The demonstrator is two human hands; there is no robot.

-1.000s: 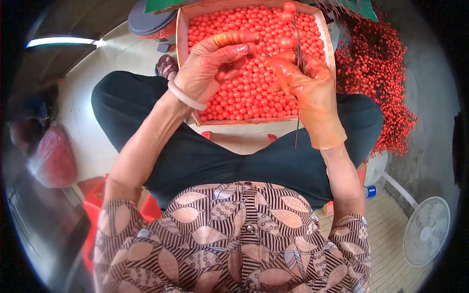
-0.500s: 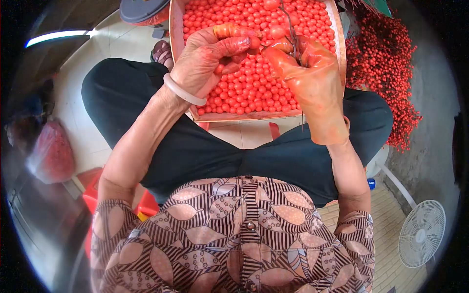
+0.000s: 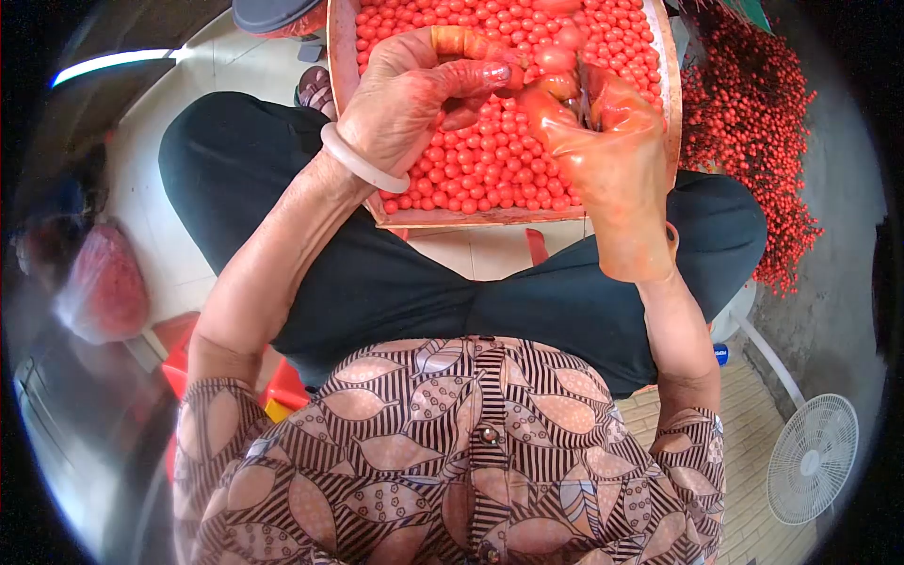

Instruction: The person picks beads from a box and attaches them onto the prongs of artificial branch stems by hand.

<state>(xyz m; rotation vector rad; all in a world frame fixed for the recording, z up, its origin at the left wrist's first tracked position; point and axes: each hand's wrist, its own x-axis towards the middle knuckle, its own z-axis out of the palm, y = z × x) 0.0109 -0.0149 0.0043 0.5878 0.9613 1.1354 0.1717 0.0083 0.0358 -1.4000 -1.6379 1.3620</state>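
Note:
My left hand is bare, with a pale bangle on the wrist and an orange-yellow covering on the index finger. Its thumb and index finger are pinched at a small red ball, mostly hidden by the fingertips. My right hand wears a translucent, red-stained glove and is closed on a thin dark stem. Larger red balls show at the stem, just above the gloved fingers. Both hands meet over a shallow box filled with small glossy red balls.
To the right lies a big heap of red-berried branches. A white fan stands at lower right. On the left are a plastic bag of red contents and a red stool. A dark-lidded container stands at upper left.
My left hand has shifted slightly right, its fingertips closer to the right hand. The stem and its balls, in the right hand, have tilted and blurred. The view has moved a little.

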